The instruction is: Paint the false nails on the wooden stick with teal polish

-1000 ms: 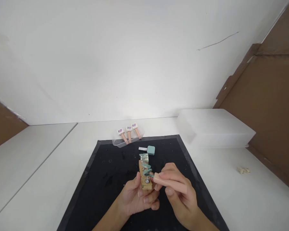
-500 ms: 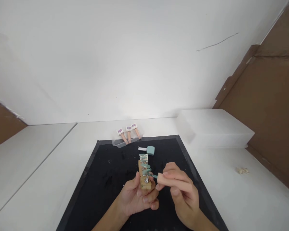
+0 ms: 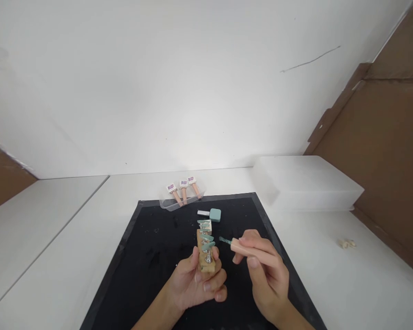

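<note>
My left hand [image 3: 201,284] is closed around a wooden nail-tip stand [image 3: 206,266], holding it above the mat. Several green false nails [image 3: 208,246] sit in a row on silvery posts along its top. In my right hand [image 3: 265,270] is a nail polish brush [image 3: 251,252] with a long pink handle, gripped between thumb and fingers. Its green-coated bristles point left, a small gap away from the nails. Just beyond the stand's far end is a small white block-like thing [image 3: 208,225], partly hidden by the nails.
A green nail polish bottle [image 3: 215,215] with a silvery cap lies on the black mat [image 3: 165,261]. Behind it a clear tray [image 3: 172,207] holds three white bottles with pink handles [image 3: 183,184]. A white box [image 3: 313,183] and small cream-coloured pieces [image 3: 346,244] are at right.
My right hand has drawn the brush away from the nearest nail, up and to the right. My left hand keeps the stand in nearly the same place, tilted slightly differently.
</note>
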`<state>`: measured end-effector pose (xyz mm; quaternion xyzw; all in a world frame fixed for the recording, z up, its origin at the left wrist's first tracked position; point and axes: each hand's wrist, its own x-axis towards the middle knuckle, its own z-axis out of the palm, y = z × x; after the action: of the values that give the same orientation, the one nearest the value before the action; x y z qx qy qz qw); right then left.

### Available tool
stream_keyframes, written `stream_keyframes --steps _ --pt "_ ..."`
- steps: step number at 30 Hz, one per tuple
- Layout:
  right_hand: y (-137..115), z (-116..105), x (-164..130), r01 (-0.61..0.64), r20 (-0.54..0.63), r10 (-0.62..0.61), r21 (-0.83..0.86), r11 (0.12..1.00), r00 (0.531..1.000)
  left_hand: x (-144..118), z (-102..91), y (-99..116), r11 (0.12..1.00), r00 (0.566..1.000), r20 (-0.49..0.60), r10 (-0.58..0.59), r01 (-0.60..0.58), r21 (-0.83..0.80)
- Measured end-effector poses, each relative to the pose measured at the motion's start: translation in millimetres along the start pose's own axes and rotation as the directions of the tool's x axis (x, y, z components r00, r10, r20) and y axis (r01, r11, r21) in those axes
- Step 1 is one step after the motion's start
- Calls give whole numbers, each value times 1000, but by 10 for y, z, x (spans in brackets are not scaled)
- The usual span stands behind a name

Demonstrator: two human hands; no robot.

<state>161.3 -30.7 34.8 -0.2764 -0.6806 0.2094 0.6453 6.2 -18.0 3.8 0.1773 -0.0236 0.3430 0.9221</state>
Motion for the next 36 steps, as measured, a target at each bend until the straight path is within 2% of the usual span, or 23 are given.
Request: stream_keyframes --steps 6,11,14,17,21,25,29,31,32,34,36 --pt "-41 -9 72 83 124 -86 24 996 989 -2 -32 0 999 999 -19 -33 33 19" --pt "-21 -16 16 18 78 -17 -12 1000 997 4 -15 -1 1000 1000 -2 -2 2 19" --pt "-13 -15 1 39 43 -41 34 999 998 9 -12 -2 1000 1000 0 -7 7 7" --pt "-34 -10 41 73 84 -81 96 993 993 10 -25 -3 1000 1000 10 -22 22 -18" --pt "-63 -3 75 45 135 -57 89 995 989 5 -39 -3 1000 999 27 -26 26 -16" --pt "-16 0 -1 40 26 -40 9 999 999 2 -25 16 999 1000 2 -11 11 53" --pt "62 6 -45 -52 -162 66 84 995 985 12 8 36 972 984 -163 67 -27 234" --pt "82 9 -27 -95 -213 126 149 984 969 20 25 33 912 946 -274 172 -48 407" --pt "87 9 -14 -116 -216 154 177 977 964 23 31 29 854 919 -316 235 -40 519" --pt "90 7 3 -148 -213 191 202 968 958 27 35 20 675 861 -351 368 13 738" --pt "92 4 -1 -161 -209 196 175 971 958 28 27 14 489 812 -332 479 67 870"
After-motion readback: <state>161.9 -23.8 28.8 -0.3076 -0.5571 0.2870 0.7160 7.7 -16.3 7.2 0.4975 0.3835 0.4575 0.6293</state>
